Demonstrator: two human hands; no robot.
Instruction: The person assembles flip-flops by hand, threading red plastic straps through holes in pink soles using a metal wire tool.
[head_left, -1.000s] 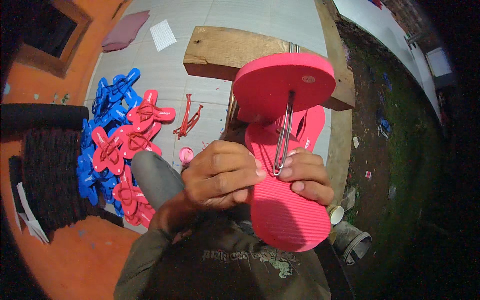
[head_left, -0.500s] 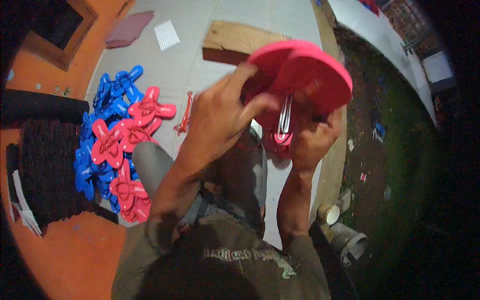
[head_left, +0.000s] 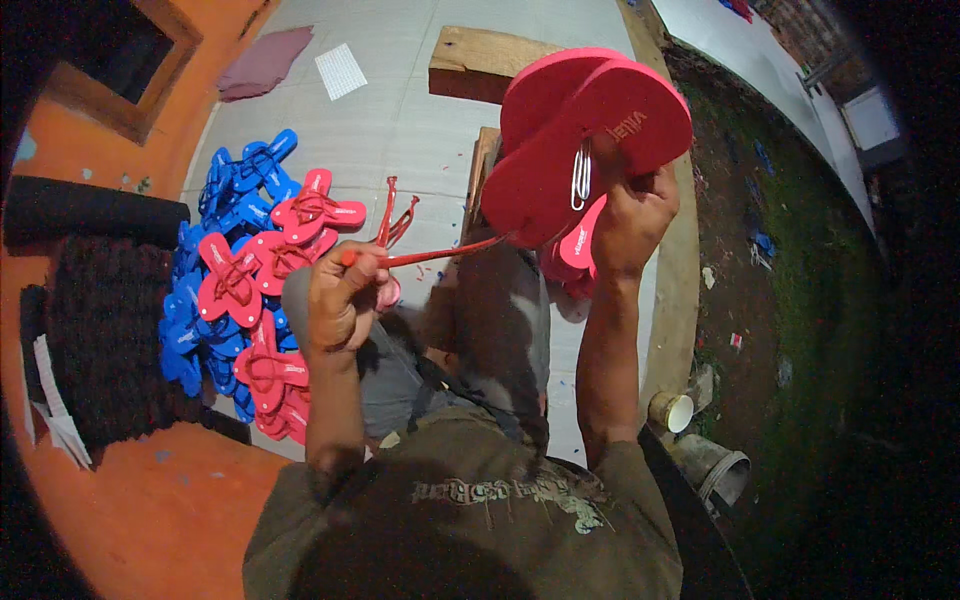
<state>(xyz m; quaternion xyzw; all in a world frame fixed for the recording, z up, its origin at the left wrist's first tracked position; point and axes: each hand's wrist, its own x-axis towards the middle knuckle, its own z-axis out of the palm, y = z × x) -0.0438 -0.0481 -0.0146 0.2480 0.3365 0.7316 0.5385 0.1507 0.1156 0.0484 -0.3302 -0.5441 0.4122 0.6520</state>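
Note:
My right hand grips a pair of pinkish-red flip-flop soles, held up and overlapping. A bent, pale wire tool lies against them by my right fingers. Out to the left, my left hand pinches one end of a red flip-flop strap. This strap stretches taut to the lower edge of the nearer sole; how it joins there is hard to make out. Below the soles, more pink flip-flops show partly behind my right wrist. Loose red straps lie on the floor beyond my left hand.
To the left is a heap of blue flip-flops and pink flip-flops. A wooden block lies ahead, near a white sheet and a mauve cloth. Containers stand right, beside dark ground.
My left hand has left the soles and moved left and down, drawing out a red strap. The soles have risen slightly and turned in my right hand.

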